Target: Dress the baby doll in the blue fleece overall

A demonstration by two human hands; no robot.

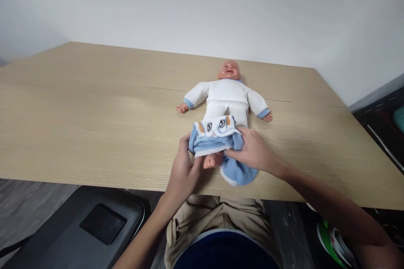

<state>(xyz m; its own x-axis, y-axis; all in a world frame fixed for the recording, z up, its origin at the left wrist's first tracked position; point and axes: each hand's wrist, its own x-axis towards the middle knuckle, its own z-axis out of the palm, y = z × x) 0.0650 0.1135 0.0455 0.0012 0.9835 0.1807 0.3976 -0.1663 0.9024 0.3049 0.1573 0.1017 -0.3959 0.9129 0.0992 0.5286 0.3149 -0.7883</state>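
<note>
Left hand (183, 167) and right hand (254, 149) each hold a side of the blue garment (206, 143), bunched over the doll's (227, 90) lower legs. Some fingers hidden behind cloth. 2-sided grip probably keeps the opening spread; 1 foot (213, 160) pokes out below the white hem. Doll lies face up, feet toward me, likely for easy reach. Loose blue part sits near the surface's (110, 126) front edge. Wall (189, 12) behind the head; bare room both sides, more left.

The person wears beige trousers (217, 214), a dark navy top (225, 252) with a paler hem (225, 230), forearms (159, 218) bare.
</note>
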